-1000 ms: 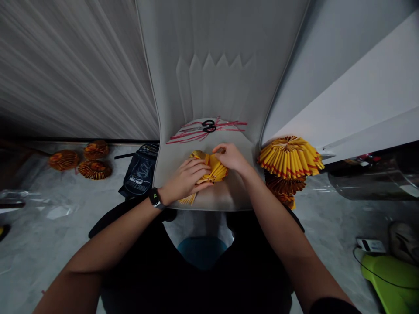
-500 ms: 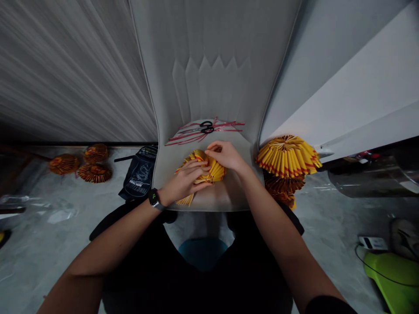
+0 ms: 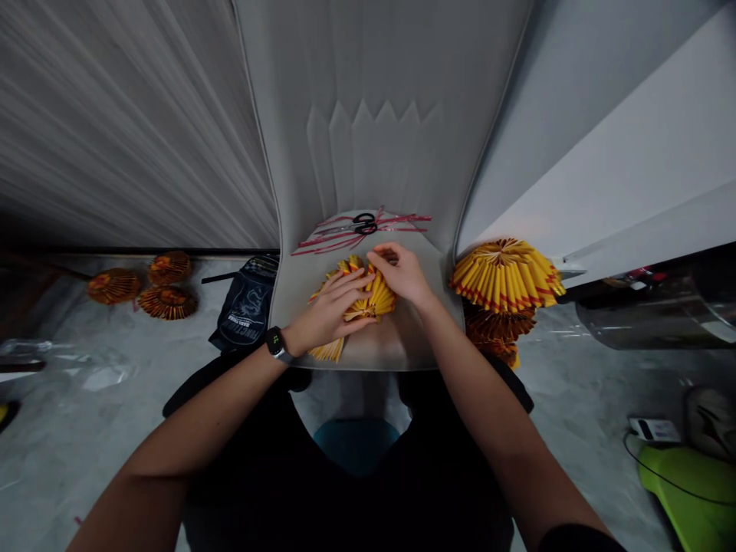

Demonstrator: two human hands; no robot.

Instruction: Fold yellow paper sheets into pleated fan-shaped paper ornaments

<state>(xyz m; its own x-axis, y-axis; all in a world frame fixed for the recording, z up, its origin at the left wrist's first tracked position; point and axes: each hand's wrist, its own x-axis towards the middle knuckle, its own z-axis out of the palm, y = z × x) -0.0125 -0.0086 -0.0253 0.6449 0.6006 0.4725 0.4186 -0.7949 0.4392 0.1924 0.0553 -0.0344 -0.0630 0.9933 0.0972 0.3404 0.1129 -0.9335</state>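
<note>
Both hands work on one folded yellow paper fan [image 3: 368, 297] lying on the pale seat [image 3: 396, 349] straight ahead of the person. The left hand [image 3: 327, 310], with a watch [image 3: 274, 342] at its wrist, lies flat over the fan's left half, fingers stretched out and pressing down rather than curled about it. The right hand [image 3: 402, 274] sits on the fan's upper right edge with its fingers bent inward; it seems to pinch the top pleats, though the fingertips are too small to tell a true grip. The fan lies directly beneath and between the two hands, its long axis slanting from a narrow bundled tail [image 3: 327, 351] at the near left up toward the spread pleats at the far right. The left hand covers more of it and is nearer that tail; the right is nearer the open end.

Compared with half a second ago, the left hand's fingers have slid further up and right across the pleats, more of the yellow top edge shows above them, and the right hand has barely shifted.

Beyond the hands, black-handled scissors [image 3: 364, 223] rest on red strips [image 3: 345, 239] at the back of the seat. A finished yellow fan stack [image 3: 506, 276] stands just right of the seat, three orange fans [image 3: 143, 287] lie on the floor well to the left, and a dark bag [image 3: 247, 307] rests beside the seat
</note>
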